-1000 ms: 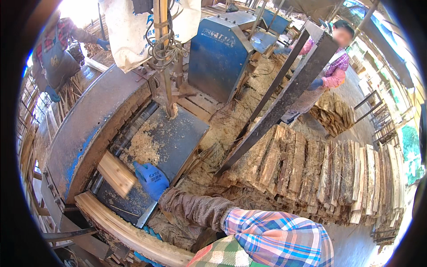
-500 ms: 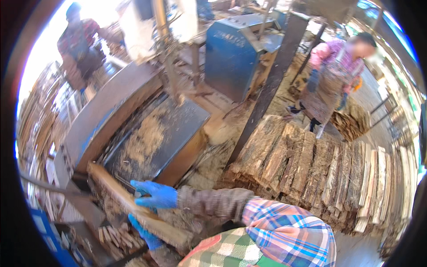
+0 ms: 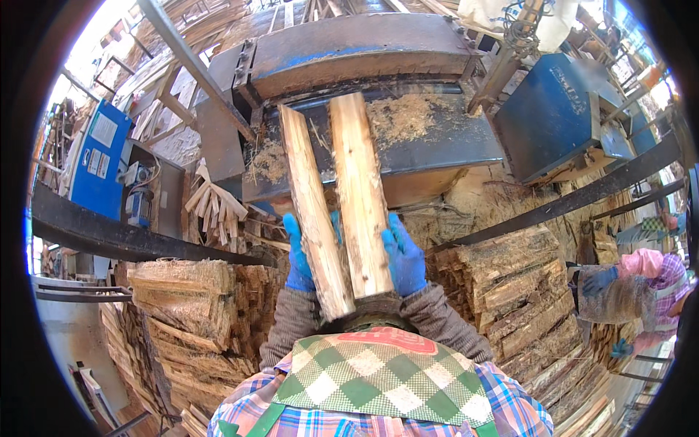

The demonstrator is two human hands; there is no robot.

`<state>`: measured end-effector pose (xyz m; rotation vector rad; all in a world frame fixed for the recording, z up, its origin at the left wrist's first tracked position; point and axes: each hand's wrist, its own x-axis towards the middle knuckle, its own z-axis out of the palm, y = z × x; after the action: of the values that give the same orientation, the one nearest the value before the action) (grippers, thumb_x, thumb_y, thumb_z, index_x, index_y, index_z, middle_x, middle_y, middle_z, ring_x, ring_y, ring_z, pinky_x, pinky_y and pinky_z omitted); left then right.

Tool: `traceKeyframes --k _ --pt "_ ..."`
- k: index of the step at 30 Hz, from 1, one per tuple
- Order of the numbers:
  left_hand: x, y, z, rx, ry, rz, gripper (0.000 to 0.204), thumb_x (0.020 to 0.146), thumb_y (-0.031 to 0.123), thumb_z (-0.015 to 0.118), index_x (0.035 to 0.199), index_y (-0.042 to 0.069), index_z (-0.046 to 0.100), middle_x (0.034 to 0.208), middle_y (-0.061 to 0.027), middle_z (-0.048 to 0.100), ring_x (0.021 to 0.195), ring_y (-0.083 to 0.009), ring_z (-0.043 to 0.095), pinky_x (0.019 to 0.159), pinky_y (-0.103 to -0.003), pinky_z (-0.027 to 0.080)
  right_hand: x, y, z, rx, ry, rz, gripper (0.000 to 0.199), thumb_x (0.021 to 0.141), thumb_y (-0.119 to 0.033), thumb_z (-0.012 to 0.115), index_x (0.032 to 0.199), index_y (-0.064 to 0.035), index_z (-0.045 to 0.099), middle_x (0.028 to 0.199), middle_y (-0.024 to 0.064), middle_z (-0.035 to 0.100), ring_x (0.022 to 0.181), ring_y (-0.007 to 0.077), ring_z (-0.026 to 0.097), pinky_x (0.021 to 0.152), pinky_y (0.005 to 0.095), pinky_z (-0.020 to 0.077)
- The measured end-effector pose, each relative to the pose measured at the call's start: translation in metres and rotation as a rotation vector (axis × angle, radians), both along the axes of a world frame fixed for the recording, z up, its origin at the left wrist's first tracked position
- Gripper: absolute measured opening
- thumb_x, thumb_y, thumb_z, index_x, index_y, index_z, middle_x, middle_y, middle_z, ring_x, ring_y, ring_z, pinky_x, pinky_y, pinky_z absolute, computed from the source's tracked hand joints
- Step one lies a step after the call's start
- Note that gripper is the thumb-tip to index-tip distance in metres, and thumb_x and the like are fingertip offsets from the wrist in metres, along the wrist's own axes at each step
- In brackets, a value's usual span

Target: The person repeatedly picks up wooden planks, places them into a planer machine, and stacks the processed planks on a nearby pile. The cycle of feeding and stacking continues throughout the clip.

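Observation:
Two rough wooden slabs are held up side by side before my chest, their far ends over the metal machine bed. My left hand, in a blue glove, grips the narrower slab from its outer side. My right hand, gloved alike, is closed on the edge of the wider slab. A gap shows between the slabs, with a bit of blue glove in it. Most fingers are hidden behind the wood. Loose sawdust lies on the bed.
Stacks of rough slabs stand at my left and right. Dark metal rails run along both sides. A blue control cabinet stands far left, a blue machine housing far right. A co-worker is at the right edge.
My view has swung round to face the machine bed. My hands, earlier on a long piece of wood at its near edge, now hold two slabs side by side in front of me.

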<state>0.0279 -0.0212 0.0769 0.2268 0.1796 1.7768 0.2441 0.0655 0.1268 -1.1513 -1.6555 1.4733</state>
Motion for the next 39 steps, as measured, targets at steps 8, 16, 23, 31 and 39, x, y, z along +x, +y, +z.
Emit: traceKeyframes --k 8,16,23,31,39 --pt "-0.088 0.009 -0.051 -0.003 0.194 0.189 0.060 0.110 0.043 0.045 0.162 0.016 0.030 0.147 -0.0125 0.056 0.115 -0.0280 0.067 0.095 -0.043 0.062 -0.054 0.022 0.000 -0.057 0.122 0.030 0.055 0.107 -0.028 0.061 0.155 -0.0078 0.046 0.146 0.0112 0.062 0.105 0.0079 0.061 0.090 0.0276 0.0528" --pt "-0.087 0.007 -0.031 -0.060 0.073 0.163 0.061 0.111 0.044 0.042 0.164 0.020 0.024 0.156 -0.0163 0.045 0.125 -0.0315 0.061 0.098 -0.046 0.061 -0.080 0.030 -0.012 -0.089 -0.009 -0.029 0.051 0.107 -0.025 0.060 0.154 -0.0113 0.050 0.130 0.0118 0.071 0.089 0.0089 0.060 0.080 0.0311 0.0530" --pt "-0.096 -0.005 -0.042 -0.287 0.134 0.200 0.063 0.107 0.053 0.047 0.157 0.015 0.040 0.143 -0.0142 0.059 0.119 -0.0288 0.065 0.095 -0.047 0.061 -0.140 0.086 -0.004 0.517 -0.257 -0.146 0.042 0.102 -0.023 0.065 0.140 -0.0047 0.062 0.111 0.0229 0.067 0.097 0.0316 0.067 0.083 0.0405 0.0577" --pt "-0.085 0.008 -0.018 -0.372 -0.174 0.120 0.073 0.104 0.060 0.046 0.160 0.014 0.034 0.146 -0.0168 0.055 0.122 -0.0351 0.062 0.099 -0.052 0.058 -0.201 0.188 -0.005 0.415 -0.451 -0.272 0.039 0.103 -0.030 0.062 0.137 -0.0088 0.065 0.124 0.0218 0.062 0.107 0.0364 0.065 0.094 0.0451 0.0551" --pt "-0.076 0.024 -0.042 -0.631 0.544 0.359 0.077 0.101 0.021 0.065 0.162 0.005 0.022 0.129 -0.0128 0.060 0.103 -0.0199 0.061 0.088 -0.033 0.054 -0.177 0.175 -0.002 0.196 -0.046 -0.041 0.052 0.102 -0.035 0.063 0.144 -0.0056 0.057 0.131 0.0223 0.062 0.117 0.0348 0.063 0.100 0.0444 0.0510"
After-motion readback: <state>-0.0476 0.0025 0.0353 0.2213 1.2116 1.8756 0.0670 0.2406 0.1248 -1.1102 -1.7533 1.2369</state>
